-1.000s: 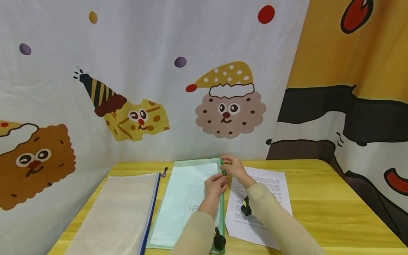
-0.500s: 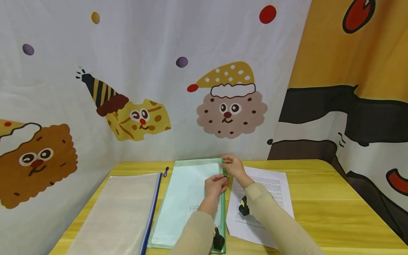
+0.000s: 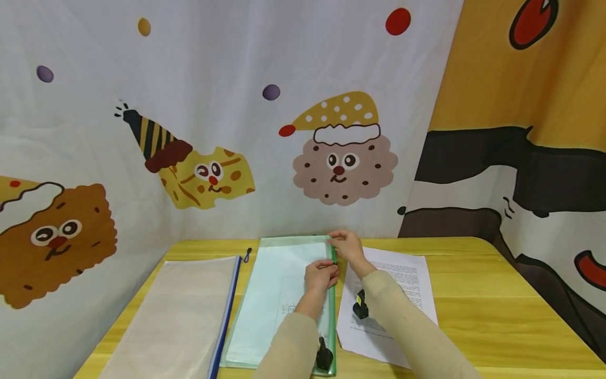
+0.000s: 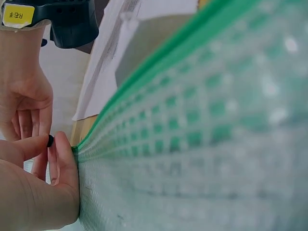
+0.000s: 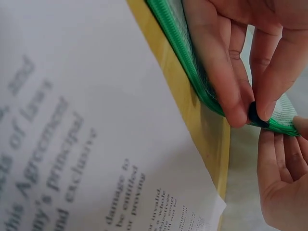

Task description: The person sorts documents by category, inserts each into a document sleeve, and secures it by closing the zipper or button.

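A translucent green mesh zip pouch lies on the table with papers visible inside. Its green zipper runs along the right edge. My left hand pinches the small black zipper pull between thumb and finger, near the pouch's far right corner. Just beyond it, my right hand holds that corner, with the thumb on one side and fingers beneath in the right wrist view. Both hands are close together in the left wrist view, where the mesh fills much of the frame.
Printed sheets lie to the right of the pouch, partly under my right forearm. On the left is a pale pouch with a blue zipper edge. A patterned curtain hangs behind the wooden table.
My right hand's fingers have drawn in a little at the pouch corner. My left hand stays at nearly the same spot by the zipper. The pouches and sheets lie as before.
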{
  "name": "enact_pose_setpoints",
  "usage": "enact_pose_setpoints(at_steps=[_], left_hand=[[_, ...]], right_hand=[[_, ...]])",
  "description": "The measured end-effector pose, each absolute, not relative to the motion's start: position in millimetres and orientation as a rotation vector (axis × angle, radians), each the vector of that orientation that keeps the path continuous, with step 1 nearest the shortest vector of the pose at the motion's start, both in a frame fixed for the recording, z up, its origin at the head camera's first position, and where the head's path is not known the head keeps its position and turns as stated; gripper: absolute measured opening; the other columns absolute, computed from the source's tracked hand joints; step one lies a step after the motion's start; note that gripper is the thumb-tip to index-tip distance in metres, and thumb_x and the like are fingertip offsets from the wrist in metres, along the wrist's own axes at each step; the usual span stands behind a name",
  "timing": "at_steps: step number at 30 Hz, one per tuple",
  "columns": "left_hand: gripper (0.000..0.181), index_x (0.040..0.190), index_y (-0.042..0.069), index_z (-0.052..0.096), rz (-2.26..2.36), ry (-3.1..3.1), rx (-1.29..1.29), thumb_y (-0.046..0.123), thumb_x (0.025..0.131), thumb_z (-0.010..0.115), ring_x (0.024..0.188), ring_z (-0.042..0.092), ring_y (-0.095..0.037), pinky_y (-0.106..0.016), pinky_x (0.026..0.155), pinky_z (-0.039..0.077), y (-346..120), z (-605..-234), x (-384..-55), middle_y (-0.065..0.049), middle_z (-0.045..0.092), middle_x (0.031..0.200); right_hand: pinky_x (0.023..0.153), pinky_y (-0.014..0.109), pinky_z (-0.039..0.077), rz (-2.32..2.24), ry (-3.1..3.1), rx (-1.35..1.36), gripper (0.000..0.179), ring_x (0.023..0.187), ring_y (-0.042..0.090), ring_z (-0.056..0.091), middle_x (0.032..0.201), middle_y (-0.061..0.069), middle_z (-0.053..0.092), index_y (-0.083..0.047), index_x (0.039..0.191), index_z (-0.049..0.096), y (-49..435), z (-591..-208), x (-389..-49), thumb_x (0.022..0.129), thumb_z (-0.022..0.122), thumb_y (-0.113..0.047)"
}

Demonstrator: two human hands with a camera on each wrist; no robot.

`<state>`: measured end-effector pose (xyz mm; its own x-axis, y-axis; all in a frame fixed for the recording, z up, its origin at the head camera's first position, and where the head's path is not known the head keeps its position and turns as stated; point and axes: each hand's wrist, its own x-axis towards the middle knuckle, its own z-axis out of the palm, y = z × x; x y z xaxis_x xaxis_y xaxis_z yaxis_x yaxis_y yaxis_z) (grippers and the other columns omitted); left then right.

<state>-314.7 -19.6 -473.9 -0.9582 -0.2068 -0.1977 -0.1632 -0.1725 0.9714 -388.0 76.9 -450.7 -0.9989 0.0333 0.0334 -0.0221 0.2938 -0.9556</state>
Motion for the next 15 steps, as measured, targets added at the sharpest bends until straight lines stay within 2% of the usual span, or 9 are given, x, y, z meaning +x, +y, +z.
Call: enact_pose_setpoints(at_steps=[4, 9, 12, 15], left_hand=[[0.016, 0.102, -0.007, 0.070, -2.314, -2.045, 0.454, -0.002, 0.087, 0.069, 0.066, 0.067, -0.010, -0.024, 0.058, 0.058, -21.1, -472.3, -313.9, -0.013, 0.073, 0.082], [0.017, 0.104, -0.007, 0.070, -2.306, -2.096, 0.449, -0.001, 0.088, 0.069, 0.066, 0.067, -0.010, -0.024, 0.060, 0.059, -25.2, -469.5, -311.6, -0.015, 0.074, 0.082], [0.017, 0.104, -0.007, 0.070, -2.305, -2.119, 0.454, 0.000, 0.088, 0.070, 0.067, 0.067, -0.010, -0.024, 0.061, 0.060, -29.0, -469.3, -310.7, -0.012, 0.074, 0.080], [0.017, 0.103, -0.007, 0.071, -2.294, -2.145, 0.451, -0.001, 0.087, 0.070, 0.066, 0.067, -0.009, -0.025, 0.062, 0.060, -32.7, -470.7, -310.4, -0.009, 0.073, 0.076]], right_hand=[[0.068, 0.025, 0.057, 1.854, -2.480, -0.052, 0.019, 0.089, 0.018, 0.067, 0.110, 0.016, 0.072, -0.003, 0.106, 0.073, 77.8, -451.9, -389.0, 0.090, 0.070, -0.012], [0.075, 0.035, 0.061, 1.909, -2.443, -0.115, 0.018, 0.079, 0.014, 0.066, 0.111, 0.017, 0.071, -0.001, 0.105, 0.074, 78.2, -454.6, -389.7, 0.090, 0.070, -0.010], [0.078, 0.040, 0.061, 1.975, -2.409, -0.146, 0.019, 0.076, 0.012, 0.065, 0.112, 0.018, 0.070, 0.001, 0.105, 0.073, 77.6, -455.8, -389.7, 0.089, 0.069, -0.008], [0.076, 0.038, 0.061, 2.038, -2.372, -0.198, 0.019, 0.072, 0.011, 0.064, 0.110, 0.016, 0.069, 0.001, 0.104, 0.073, 76.5, -456.0, -389.0, 0.088, 0.070, -0.007]])
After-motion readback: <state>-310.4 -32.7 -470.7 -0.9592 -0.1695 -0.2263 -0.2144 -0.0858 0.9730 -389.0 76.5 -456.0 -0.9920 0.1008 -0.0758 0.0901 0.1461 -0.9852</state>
